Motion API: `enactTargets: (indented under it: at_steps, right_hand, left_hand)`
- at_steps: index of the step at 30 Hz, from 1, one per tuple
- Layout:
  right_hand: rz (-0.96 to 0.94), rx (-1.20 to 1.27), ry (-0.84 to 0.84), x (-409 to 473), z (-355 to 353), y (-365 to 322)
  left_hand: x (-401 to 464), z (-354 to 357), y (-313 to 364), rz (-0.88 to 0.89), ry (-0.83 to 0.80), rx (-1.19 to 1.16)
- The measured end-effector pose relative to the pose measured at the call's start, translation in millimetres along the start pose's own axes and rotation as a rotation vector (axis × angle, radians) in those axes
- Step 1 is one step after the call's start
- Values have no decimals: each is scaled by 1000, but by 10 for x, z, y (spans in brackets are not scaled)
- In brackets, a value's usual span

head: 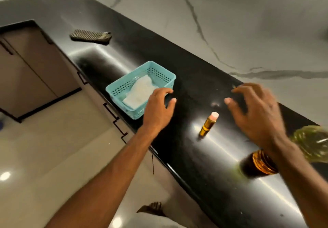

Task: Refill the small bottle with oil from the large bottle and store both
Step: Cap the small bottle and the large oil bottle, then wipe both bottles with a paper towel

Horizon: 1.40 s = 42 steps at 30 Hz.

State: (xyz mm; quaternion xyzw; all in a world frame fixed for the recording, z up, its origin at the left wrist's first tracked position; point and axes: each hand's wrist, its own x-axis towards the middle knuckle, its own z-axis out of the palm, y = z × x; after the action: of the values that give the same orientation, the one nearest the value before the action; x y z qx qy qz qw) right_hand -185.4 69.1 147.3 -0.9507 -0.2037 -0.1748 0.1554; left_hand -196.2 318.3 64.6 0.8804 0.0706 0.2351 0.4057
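Both hands, left (159, 107) and right (257, 114), hover released over the desk (204, 86); capped small bottle (208, 124) and large bottle (312, 142) not yet stored in basket (113, 89).

The right forearm hides the middle of the large bottle (312, 144), whose far end runs off the right edge. The right hand (255, 114) is motion-blurred. The left hand (158, 109) covers the basket's (124, 84) near corner.
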Motion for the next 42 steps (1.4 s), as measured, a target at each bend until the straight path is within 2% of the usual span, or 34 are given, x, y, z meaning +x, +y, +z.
enactTargets:
  at_steps: [4, 7, 10, 16, 22, 27, 31, 33, 37, 40, 42]
  right_hand:
    - [-144, 165, -92, 444, 691, -678]
    - [-74, 344, -291, 869, 1203, -1041]
    - [-11, 420, -432, 1345, 1650, -1271]
    - [14, 307, -643, 2024, 2392, -1467]
    - [67, 301, -665, 2177, 2799, -1485]
    - [150, 510, -526, 2212, 2820, -1532]
    - [92, 570, -476, 2230, 2604, -1538]
    - [74, 686, -447, 2196, 2444, -1521]
    - [21, 921, -519, 2018, 2069, -1453]
    - [-55, 1059, -631, 1891, 1801, -1396]
    - [-66, 1153, -647, 1827, 1638, -1292]
  left_hand:
    - [60, -407, -522, -124, -87, 334]
    - [-4, -545, -714, -120, -204, 474]
    - [-47, -574, -815, -123, -267, 464]
    - [-39, -577, -917, -115, -252, 354]
    - [-23, -571, -967, -125, -253, 337]
    - [-25, -590, -958, -116, -273, 327]
    - [46, -630, -952, -146, -261, 307]
    - [134, -659, -922, -200, -216, 284]
    - [507, -720, -931, -237, -148, 196]
    - [859, -792, -950, -180, -299, 118]
    - [1009, -831, -860, -134, -440, 73]
